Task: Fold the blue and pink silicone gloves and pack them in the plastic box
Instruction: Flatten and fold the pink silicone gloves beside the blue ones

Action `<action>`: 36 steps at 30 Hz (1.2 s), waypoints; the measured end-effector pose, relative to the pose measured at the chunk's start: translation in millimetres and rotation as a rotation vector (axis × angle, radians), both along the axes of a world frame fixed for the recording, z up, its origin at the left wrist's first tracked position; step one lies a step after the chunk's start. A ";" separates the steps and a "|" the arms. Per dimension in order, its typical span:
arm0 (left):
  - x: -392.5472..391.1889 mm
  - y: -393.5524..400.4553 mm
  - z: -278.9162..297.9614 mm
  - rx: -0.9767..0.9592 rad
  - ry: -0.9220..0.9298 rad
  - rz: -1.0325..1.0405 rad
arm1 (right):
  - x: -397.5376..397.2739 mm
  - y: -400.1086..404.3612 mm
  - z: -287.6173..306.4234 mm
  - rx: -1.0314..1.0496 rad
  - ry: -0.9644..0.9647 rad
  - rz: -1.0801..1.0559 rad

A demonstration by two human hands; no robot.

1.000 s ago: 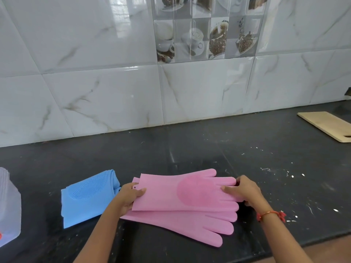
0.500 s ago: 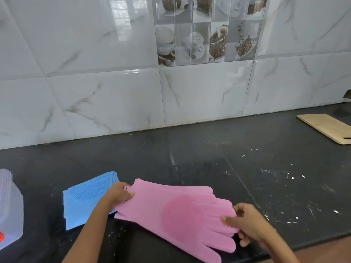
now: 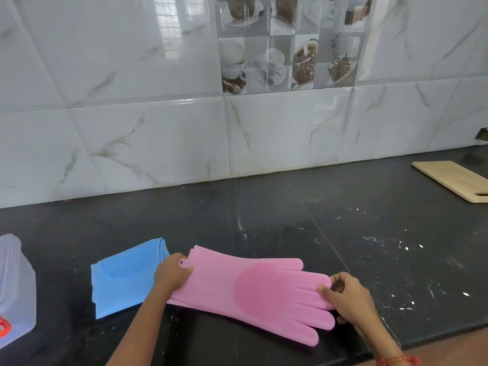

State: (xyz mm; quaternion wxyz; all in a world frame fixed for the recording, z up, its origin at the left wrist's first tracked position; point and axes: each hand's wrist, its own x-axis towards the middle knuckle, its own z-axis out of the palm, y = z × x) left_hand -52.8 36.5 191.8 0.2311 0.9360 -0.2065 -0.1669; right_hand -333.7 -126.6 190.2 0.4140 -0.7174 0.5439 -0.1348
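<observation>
The pink silicone gloves (image 3: 253, 289) lie stacked flat on the black counter, cuffs to the left and fingers to the right. My left hand (image 3: 171, 274) grips the cuff end. My right hand (image 3: 346, 294) pinches the fingertips at the other end. The blue gloves (image 3: 124, 276) lie folded into a flat square just left of my left hand. The clear plastic box (image 3: 15, 291) with a red latch stands at the far left edge, partly cut off by the frame.
A wooden cutting board (image 3: 454, 180) lies at the back right of the black counter (image 3: 264, 220). A white tiled wall closes off the back. The counter's front edge runs just below my right wrist.
The two pink gloves, offset a second ago, now lie aligned on top of each other. Both hands shifted them towards me and kept hold of the ends.
</observation>
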 end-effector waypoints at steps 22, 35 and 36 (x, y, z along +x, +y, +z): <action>-12.5 -12.2 2.4 0.252 -0.187 -0.068 | 14.0 -4.9 -11.5 0.110 0.081 -0.008; -24.6 3.3 4.4 0.121 -0.148 0.067 | 28.2 -19.5 -7.6 0.270 -0.214 -0.083; -25.3 4.2 5.1 0.111 -0.146 0.071 | 28.6 -19.9 -5.7 0.298 -0.233 -0.081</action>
